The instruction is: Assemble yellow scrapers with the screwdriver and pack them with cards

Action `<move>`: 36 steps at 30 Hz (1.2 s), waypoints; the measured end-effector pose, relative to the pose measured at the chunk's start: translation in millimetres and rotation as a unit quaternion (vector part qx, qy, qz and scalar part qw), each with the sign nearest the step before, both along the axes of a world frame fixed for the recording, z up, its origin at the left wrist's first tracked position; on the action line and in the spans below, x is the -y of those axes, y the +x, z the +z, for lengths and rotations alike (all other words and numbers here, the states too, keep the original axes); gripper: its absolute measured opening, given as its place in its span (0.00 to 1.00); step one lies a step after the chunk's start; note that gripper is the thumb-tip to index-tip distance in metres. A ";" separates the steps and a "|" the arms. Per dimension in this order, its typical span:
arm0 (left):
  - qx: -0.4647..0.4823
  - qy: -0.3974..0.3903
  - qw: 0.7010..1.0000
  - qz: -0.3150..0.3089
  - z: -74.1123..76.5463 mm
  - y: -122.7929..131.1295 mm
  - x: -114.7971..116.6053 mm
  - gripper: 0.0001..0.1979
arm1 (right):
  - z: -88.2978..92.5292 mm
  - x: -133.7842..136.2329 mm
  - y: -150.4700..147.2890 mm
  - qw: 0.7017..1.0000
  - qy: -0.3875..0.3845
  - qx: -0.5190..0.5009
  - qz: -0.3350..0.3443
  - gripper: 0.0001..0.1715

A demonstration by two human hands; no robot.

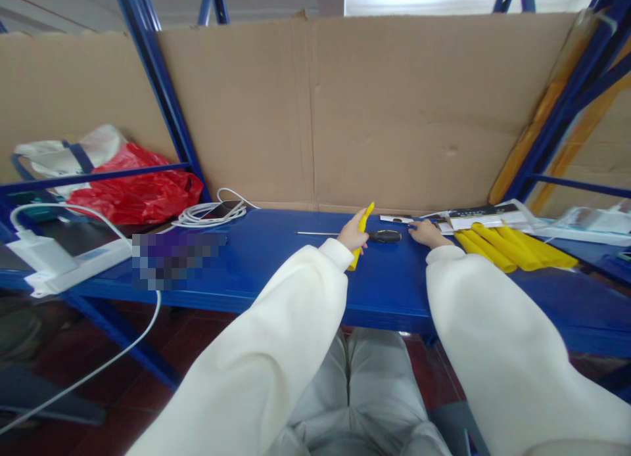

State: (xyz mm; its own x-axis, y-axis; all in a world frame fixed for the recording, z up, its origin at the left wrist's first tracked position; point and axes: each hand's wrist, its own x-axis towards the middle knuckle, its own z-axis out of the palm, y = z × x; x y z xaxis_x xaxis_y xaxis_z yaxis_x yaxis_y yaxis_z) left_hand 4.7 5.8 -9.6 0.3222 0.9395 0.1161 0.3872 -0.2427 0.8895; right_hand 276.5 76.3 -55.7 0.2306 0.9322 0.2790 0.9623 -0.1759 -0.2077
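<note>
One yellow strip was held in the closed left hand just left of the screwdriver, which lay ungripped on the blue tabletop; the right hand was rested loosely open, apparently empty, just right of it, other yellow strips stacked beyond, seemingly unworked

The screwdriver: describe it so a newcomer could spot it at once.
On the blue shelf before the cardboard wall, look between the left hand, gripping a yellow piece, and the right hand. The screwdriver lies flat there, the only thing with a thin metal shaft and black handle.
</note>
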 end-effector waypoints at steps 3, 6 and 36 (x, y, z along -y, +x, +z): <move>0.010 0.000 1.000 -0.006 -0.4 0.3 -0.1 0.47 | 2.6 2.6 -2.7 1.000 -0.011 0.009 -0.001 0.26; 0.027 -0.003 1.000 -0.009 -0.7 0.6 0.5 0.47 | 7.0 7.9 -7.8 1.000 -0.004 0.013 0.005 0.24; 0.176 -0.129 0.963 -0.159 5.0 -2.0 -2.3 0.44 | 31.5 32.1 -37.4 0.991 0.029 -0.098 0.080 0.16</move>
